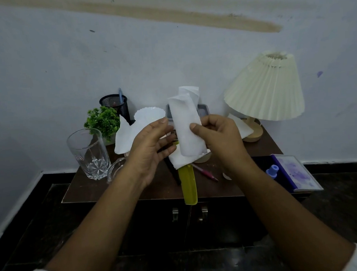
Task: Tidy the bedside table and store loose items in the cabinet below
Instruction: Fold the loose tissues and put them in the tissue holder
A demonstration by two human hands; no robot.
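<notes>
1. The dark wooden table [88, 189] is crowded: a cut-glass tumbler [89, 153] front left, a small green plant [102, 121] behind it, a black mesh pen cup [115, 104] at the back, a scalloped white plate [148, 116] and a grey tray [202, 110] mid-back
2. A lamp [264, 88] with a cream pleated shade stands tilted at the right; a purple-and-white book [294, 172] overhangs the right edge, a blue cap [272, 170] just beside it
3. A yellow-green comb [189, 185] juts over the front edge, a red pen [206, 172] near it; both are partly hidden by the hands and paper
4. The tissue [186, 126], white, soft and folded into a long strip, is held up above the table's middle
5. The right hand [220, 136] pinches its lower right edge, thumb in front; the left hand [150, 146] has its fingers spread, tips touching the left edge
6. More white paper [124, 137] lies behind the left hand
7. The cabinet [189, 226] doors below are closed, with two metal handles
</notes>
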